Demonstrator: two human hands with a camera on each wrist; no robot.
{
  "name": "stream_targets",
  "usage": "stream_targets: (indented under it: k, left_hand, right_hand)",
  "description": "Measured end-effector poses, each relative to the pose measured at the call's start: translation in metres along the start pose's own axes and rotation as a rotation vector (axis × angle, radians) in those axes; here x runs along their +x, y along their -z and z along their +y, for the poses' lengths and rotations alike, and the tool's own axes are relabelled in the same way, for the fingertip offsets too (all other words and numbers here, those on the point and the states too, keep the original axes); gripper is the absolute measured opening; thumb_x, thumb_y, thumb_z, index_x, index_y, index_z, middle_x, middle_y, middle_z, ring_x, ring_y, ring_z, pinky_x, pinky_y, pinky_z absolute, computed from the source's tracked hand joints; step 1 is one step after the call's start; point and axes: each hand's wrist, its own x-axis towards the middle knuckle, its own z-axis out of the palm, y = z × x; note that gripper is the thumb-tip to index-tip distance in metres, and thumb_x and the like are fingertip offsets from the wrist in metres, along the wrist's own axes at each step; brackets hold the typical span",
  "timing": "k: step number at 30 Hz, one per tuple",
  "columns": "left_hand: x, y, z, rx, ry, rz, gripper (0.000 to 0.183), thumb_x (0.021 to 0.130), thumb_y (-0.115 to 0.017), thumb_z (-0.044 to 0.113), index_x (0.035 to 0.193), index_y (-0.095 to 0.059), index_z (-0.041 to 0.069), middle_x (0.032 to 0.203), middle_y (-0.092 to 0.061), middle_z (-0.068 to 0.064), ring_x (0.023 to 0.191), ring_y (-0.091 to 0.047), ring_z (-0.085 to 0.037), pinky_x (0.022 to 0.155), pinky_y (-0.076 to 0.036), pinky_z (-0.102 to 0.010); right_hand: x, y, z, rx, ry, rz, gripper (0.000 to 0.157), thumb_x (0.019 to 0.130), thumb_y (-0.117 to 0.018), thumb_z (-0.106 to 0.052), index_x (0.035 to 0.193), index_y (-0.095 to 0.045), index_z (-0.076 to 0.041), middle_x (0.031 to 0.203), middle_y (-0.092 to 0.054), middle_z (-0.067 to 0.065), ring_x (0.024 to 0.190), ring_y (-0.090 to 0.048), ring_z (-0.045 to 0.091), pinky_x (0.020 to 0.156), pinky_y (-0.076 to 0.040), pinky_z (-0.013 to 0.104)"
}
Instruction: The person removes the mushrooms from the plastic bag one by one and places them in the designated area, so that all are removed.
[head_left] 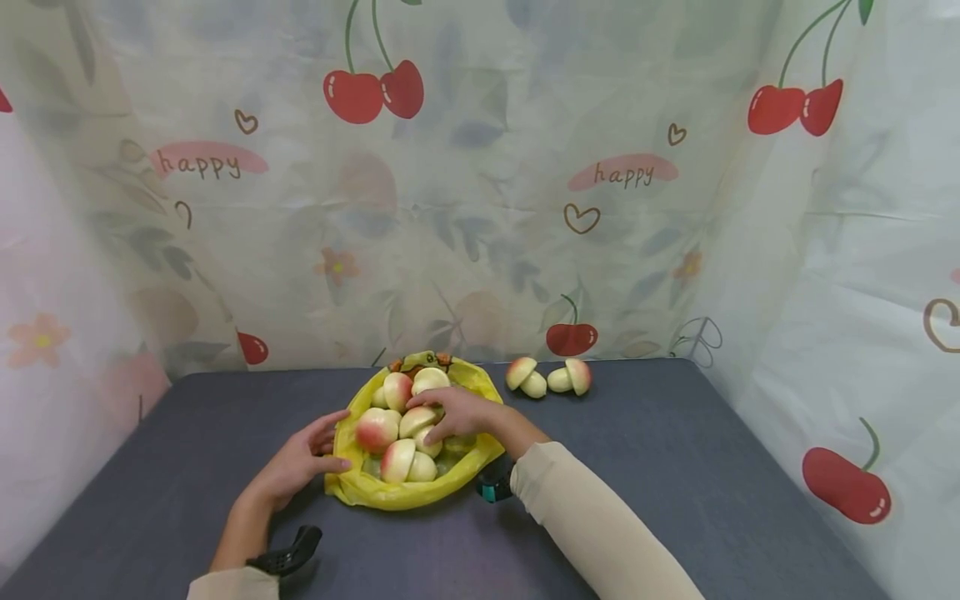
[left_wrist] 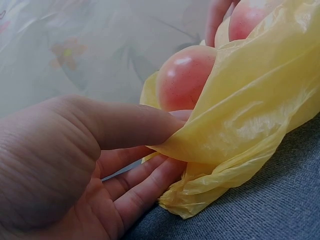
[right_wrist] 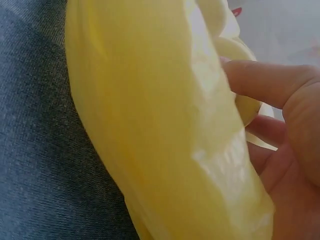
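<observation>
A yellow plastic bag (head_left: 397, 498) sits open on the table, its rim spread round several toy mushrooms with cream stems and pink-tinged caps. At the bag's left side, my left hand (head_left: 294, 460) pinches the rim between thumb and fingers; the left wrist view shows the thin plastic (left_wrist: 235, 120) there, beside a pink cap (left_wrist: 185, 77). My right hand (head_left: 467, 412) reaches over the bag's right side into it. Its thumb and fingers grip a mushroom (head_left: 414, 422) in the middle of the pile. In the right wrist view the bag's wall partly hides that grip.
Two more toy mushrooms, one left (head_left: 527, 377) and one right (head_left: 572, 377), lie on the table behind the bag to the right. The dark table (head_left: 645, 467) ends at a printed curtain (head_left: 465, 250) at the back.
</observation>
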Motion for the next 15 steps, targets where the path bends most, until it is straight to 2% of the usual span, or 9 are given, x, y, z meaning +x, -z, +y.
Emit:
stream_targets:
  k: [8, 15]
  left_hand:
    - [-0.002, -0.001, 0.002, 0.001, 0.003, 0.002, 0.08, 0.085, -0.075, 0.013, 0.151, -0.03, 0.005, 0.14, -0.045, -0.029, 0.118, -0.053, -0.036, 0.093, -0.048, -0.042]
    - [-0.001, -0.001, 0.002, -0.003, 0.001, 0.004, 0.08, 0.085, -0.076, 0.013, 0.151, -0.031, 0.005, 0.141, -0.044, -0.029, 0.119, -0.053, -0.036, 0.094, -0.047, -0.043]
  right_hand:
    - [-0.01, 0.005, 0.005, 0.055, 0.007, 0.05, 0.059, 0.083, -0.079, -0.017, 0.137, -0.056, -0.016, 0.138, -0.053, 0.001, 0.123, -0.048, 0.019, 0.098, -0.04, 0.032]
    - [-0.033, 0.016, 0.011, 0.089, 0.017, 0.112, 0.061, 0.084, -0.078, -0.016, 0.139, -0.054, -0.018, 0.135, -0.054, 0.001, 0.094, -0.061, 0.016, 0.079, -0.05, 0.027]
